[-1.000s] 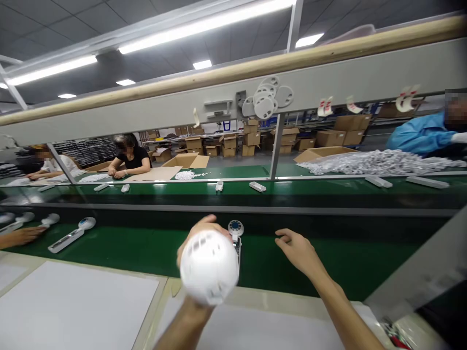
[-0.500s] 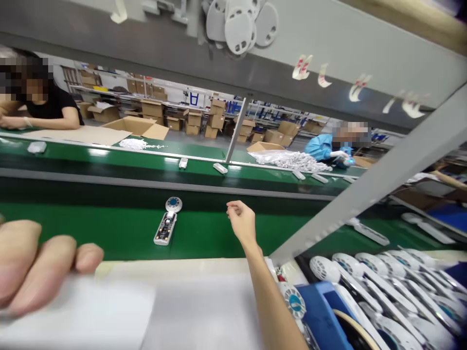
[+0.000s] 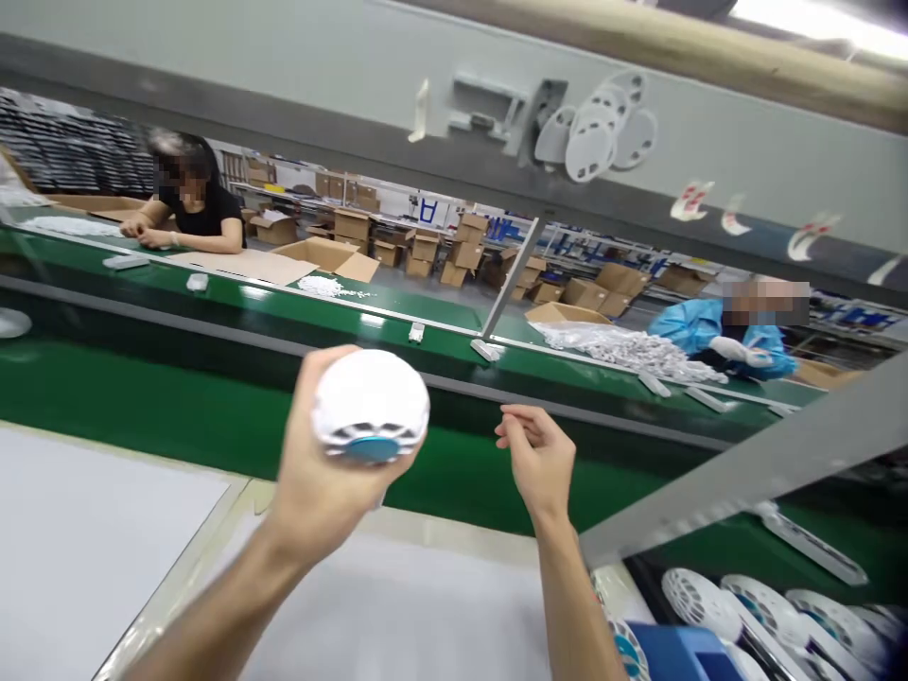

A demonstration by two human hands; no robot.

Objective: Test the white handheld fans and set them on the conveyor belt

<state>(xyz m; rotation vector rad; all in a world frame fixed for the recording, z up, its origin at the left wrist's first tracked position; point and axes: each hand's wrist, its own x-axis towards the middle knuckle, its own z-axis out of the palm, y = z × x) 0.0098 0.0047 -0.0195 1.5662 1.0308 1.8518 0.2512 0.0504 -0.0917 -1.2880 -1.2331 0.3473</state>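
Observation:
My left hand (image 3: 312,482) is wrapped round a white device with a round head (image 3: 373,397), which has dark slots and a blue centre at its lower edge. It is held up in front of the green belt (image 3: 454,473); the device's lower part is mostly hidden behind the hand. To the right, my right hand (image 3: 543,459) hovers over the belt, its fingers curled together; whether something small sits between the fingertips is too small to tell.
White paper (image 3: 426,596) covers the near bench. A slanted metal post (image 3: 744,454) stands at right, beside a blue box (image 3: 681,653) and white devices (image 3: 702,605). A shelf (image 3: 284,104) runs overhead. Two people sit across the line.
My left hand has moved from the lower left to over the belt edge, now holding the device. The view has swung left, and the device that lay on the belt no longer shows there.

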